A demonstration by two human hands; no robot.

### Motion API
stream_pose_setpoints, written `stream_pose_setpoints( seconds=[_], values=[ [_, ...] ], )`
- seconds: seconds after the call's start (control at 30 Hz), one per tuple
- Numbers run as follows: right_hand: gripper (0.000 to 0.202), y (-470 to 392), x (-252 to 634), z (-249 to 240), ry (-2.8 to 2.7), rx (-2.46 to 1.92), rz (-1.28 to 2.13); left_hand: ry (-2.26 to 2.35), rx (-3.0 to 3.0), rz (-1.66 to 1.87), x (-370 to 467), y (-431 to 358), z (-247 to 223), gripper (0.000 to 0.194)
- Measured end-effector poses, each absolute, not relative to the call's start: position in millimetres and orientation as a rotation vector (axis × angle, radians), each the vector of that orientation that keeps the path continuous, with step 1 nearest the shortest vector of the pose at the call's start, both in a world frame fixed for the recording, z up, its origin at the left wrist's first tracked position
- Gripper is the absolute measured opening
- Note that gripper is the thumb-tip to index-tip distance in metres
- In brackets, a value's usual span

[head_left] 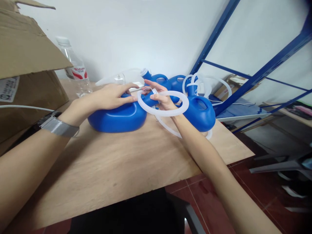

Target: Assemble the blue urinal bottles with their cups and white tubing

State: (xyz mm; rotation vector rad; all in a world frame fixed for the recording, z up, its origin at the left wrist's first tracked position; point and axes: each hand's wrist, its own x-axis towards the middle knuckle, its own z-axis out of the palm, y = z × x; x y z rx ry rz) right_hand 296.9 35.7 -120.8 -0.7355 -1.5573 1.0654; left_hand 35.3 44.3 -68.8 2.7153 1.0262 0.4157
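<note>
A blue plastic urinal bottle (117, 118) lies on its side on the wooden table, its neck (149, 99) pointing right. My left hand (110, 96) grips the bottle's upper side from above, its thumb stretched toward the neck. Around the neck and cap end is my right hand (163, 97), with the thumb in front and the fingers behind. A translucent white corrugated tube (179, 111) loops in front of that hand. What the right fingertips touch behind the neck is partly hidden.
Several more blue bottles, one of them upright (201, 113) with tubing, stand behind and to the right. On the left are a cardboard box (29, 87) and a clear water bottle (77, 73). A blue metal shelf (241, 87) rises at the right; a dark chair (126, 214) is in front.
</note>
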Motion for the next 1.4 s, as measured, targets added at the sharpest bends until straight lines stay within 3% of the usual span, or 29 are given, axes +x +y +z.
stream_pose_setpoints(
  seconds=[0.13,0.47,0.67,0.83,1.07,1.4],
  values=[
    [0.062,34.7,297.1,-119.6,-1.533,-0.764,1.066,0.875,2.784,0.434,37.3,41.9,-68.3,0.073],
    [0.024,40.5,298.3,-115.1,-1.758,-0.714,0.917,0.921,2.764,0.427,33.6,45.5,-72.0,0.061],
    [0.026,54.8,301.6,-113.4,-1.889,-0.591,0.904,1.156,2.765,0.528,50.2,34.9,-72.4,0.06],
    [0.028,56.6,300.8,-112.5,-1.94,-0.536,0.894,1.184,2.556,0.623,57.9,34.9,-68.9,0.044],
    [0.025,51.6,301.2,-111.9,-1.911,-0.599,0.895,1.201,2.346,0.559,59.6,43.0,-61.7,0.036],
    [0.039,56.9,306.0,-115.3,-1.921,-0.571,0.938,1.281,2.178,0.476,62.7,46.2,-56.1,0.034]
  ],
)
